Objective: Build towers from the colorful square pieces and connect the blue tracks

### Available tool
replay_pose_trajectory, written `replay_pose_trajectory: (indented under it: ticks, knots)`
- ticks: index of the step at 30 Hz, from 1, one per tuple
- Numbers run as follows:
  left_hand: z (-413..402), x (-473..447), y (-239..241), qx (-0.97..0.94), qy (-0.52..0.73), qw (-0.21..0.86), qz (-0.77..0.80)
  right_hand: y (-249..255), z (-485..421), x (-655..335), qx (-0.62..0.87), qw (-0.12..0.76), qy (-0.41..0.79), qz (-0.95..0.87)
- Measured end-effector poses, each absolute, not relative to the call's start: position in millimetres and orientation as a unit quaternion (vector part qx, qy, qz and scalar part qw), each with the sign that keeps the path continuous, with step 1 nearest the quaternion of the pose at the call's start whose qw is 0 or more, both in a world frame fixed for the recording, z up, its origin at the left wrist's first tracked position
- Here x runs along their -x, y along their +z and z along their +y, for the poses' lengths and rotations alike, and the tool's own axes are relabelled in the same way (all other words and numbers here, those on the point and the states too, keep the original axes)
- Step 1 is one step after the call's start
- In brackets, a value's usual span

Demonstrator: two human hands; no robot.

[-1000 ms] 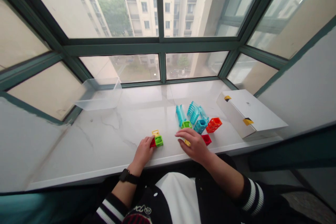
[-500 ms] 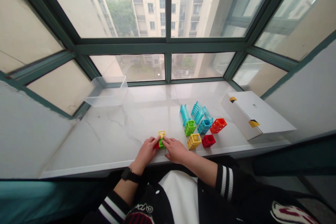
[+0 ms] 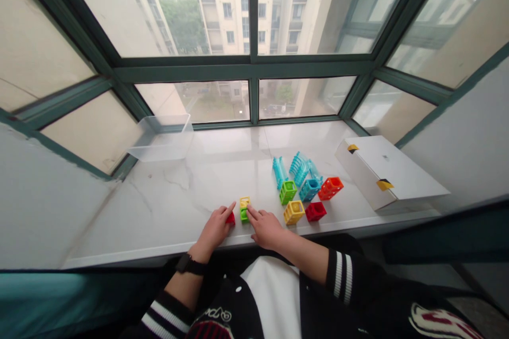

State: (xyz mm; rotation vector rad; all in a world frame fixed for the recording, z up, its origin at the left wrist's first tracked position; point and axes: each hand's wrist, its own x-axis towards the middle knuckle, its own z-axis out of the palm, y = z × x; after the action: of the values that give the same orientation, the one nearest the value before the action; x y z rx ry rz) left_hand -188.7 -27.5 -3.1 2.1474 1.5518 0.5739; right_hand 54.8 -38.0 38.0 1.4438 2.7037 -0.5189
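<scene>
My left hand [image 3: 216, 226] is closed on a small red block [image 3: 230, 219], which its fingers partly cover. The index finger points out beyond it. Just to the right, a yellow block [image 3: 244, 202] and a green block [image 3: 244, 215] lie end to end on the white ledge, and a gap separates them from the red one. My right hand [image 3: 267, 229] rests beside this pair, its outstretched fingertips touching their right side and its thumb apart below.
Right of my hands stand green [image 3: 288, 192], yellow [image 3: 294, 212], blue [image 3: 309, 190], orange-red [image 3: 331, 188] and red [image 3: 315, 211] blocks. Clear blue track-like pieces [image 3: 300, 168] lie behind them. A white box [image 3: 397, 169] is far right; a clear plastic bin [image 3: 161, 151] is back left.
My left hand has moved left with the red block, away from the yellow and green blocks. My right hand stays at the pair with little movement.
</scene>
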Motion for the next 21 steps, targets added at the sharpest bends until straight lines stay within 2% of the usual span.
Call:
replay_pose_trajectory:
  ticks: [4,6,9,12,14,19,21]
  knots:
    - [-28.8,206.2,3.6,-0.697,0.29,0.262,0.601,38.5,-39.4,-52.5,-0.468,0.017,-0.162,0.869]
    - [-29.5,207.3,11.4,-0.629,0.349,0.322,0.615,38.2,-40.4,-51.3,-0.471,0.007,-0.168,0.866]
    - [-30.9,198.1,30.2,-0.518,0.437,0.446,0.585,37.0,-41.5,-50.5,-0.475,-0.012,-0.186,0.86]
    - [-32.8,183.3,53.7,-0.465,0.5,0.502,0.531,38.8,-41.5,-51.4,-0.463,-0.05,-0.201,0.862]
    - [-33.8,173.7,68.2,-0.454,0.53,0.508,0.505,43.7,-40.8,-52.6,-0.451,-0.116,-0.215,0.858]
    - [-35.5,150.9,89.5,-0.438,0.577,0.529,0.442,70.6,-38.1,-57.2,-0.42,-0.359,-0.269,0.789]
    - [-36.4,141.2,92.9,-0.433,0.583,0.543,0.422,85.0,-37.9,-60.6,-0.4,-0.423,-0.29,0.76]
